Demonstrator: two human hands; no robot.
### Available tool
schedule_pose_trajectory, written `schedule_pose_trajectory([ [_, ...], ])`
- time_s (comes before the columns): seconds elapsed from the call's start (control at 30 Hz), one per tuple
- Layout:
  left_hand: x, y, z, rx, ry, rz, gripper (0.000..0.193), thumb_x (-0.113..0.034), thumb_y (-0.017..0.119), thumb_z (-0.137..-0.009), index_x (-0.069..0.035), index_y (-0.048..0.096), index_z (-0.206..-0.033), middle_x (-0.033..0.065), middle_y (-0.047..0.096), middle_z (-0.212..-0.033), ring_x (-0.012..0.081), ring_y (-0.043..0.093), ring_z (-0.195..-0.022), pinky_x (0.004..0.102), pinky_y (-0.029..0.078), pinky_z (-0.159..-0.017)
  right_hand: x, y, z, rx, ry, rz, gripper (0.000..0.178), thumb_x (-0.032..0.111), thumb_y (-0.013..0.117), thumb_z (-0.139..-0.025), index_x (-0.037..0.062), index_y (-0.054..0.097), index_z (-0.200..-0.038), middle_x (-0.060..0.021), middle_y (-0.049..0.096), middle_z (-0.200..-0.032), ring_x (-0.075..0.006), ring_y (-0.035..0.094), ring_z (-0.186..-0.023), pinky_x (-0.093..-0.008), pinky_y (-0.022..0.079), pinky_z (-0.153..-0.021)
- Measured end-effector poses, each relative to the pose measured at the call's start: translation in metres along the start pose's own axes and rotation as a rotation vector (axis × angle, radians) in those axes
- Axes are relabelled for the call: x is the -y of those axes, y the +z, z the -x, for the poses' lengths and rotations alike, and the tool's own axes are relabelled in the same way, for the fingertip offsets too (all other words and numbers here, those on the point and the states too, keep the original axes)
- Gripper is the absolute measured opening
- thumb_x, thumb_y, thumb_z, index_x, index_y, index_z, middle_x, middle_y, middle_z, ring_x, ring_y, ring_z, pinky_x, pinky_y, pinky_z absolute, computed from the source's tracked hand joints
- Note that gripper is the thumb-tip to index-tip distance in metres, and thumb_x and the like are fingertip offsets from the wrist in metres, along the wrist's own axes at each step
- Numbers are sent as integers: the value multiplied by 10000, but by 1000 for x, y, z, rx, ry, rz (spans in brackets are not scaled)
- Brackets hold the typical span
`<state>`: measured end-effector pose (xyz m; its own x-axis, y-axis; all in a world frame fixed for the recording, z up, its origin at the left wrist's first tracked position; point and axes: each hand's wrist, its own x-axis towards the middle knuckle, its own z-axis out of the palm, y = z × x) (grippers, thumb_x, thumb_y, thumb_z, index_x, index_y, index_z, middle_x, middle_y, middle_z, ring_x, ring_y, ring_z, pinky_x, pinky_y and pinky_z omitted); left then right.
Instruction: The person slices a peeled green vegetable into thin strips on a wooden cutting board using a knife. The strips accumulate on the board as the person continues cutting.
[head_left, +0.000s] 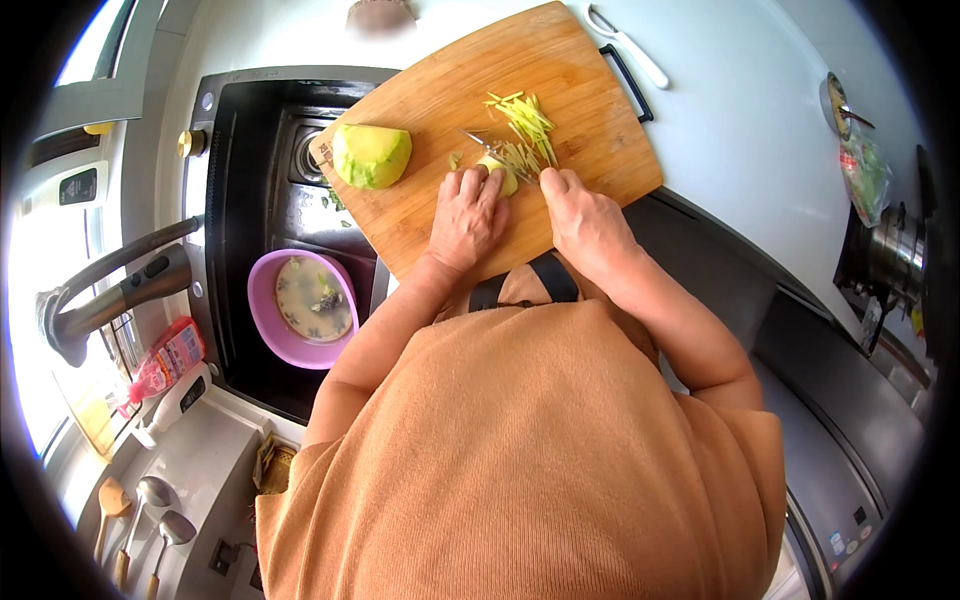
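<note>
A wooden cutting board (440,110) lies tilted, its left part over the sink. My right hand (585,218) is closed around a knife (478,141); its handle is hidden in my grip and the thin blade rests among pale cut slices. Fingers curled, my left hand (468,222) presses on a pale yellow-green vegetable piece (508,183) just left of the blade. A pile of thin yellow-green strips (526,120) lies beyond the knife. To the left on the board sits a large peeled green chunk (372,157) with a flat cut face.
A black sink (232,200) at left holds a pink-purple basin (262,300) of cloudy water with bits in it. A faucet (120,290) reaches over the counter. A white-handled peeler (640,58) lies beyond the board. Ladles (176,528) lie at lower left; a bagged item (866,180) is far right.
</note>
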<state>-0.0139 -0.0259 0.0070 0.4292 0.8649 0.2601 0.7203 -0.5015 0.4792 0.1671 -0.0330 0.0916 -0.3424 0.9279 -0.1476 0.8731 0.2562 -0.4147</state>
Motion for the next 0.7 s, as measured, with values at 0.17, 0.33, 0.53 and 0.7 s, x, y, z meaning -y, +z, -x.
schedule_pose_trajectory([
  [0.17,1,2,-1,-43,3,17,399,-140,652,-764,-20,562,-1134,146,527,-1064,316,499,-953,396,438,-835,-6,4,-1,-63,42,-77,217,-28,531,-814,9,418,-995,-202,566,-885,-374,646,-714,-434,557,-613],
  [0.33,0,-1,-2,-17,-7,23,398,-136,651,-761,-8,560,-1126,155,521,-1064,325,494,-954,400,435,-850,-2,-8,8,11,-4,-25,228,-32,529,-812,4,425,-1012,-191,558,-882,-363,648,-708,-424,557,-604],
  [0.53,0,-2,0,-2,-12,6,404,-146,656,-755,4,567,-1120,164,517,-1066,330,491,-963,401,433,-866,3,-22,20,58,-61,81,229,-33,525,-818,-2,427,-1023,-182,550,-870,-336,656,-682,-396,561,-570],
  [0.7,1,-1,0,0,-16,13,409,-148,658,-752,6,569,-1120,167,517,-1067,332,490,-969,403,433,-868,7,-20,17,73,-49,79,190,-28,522,-827,2,421,-986,-186,550,-858,-340,657,-670,-397,561,-556],
])
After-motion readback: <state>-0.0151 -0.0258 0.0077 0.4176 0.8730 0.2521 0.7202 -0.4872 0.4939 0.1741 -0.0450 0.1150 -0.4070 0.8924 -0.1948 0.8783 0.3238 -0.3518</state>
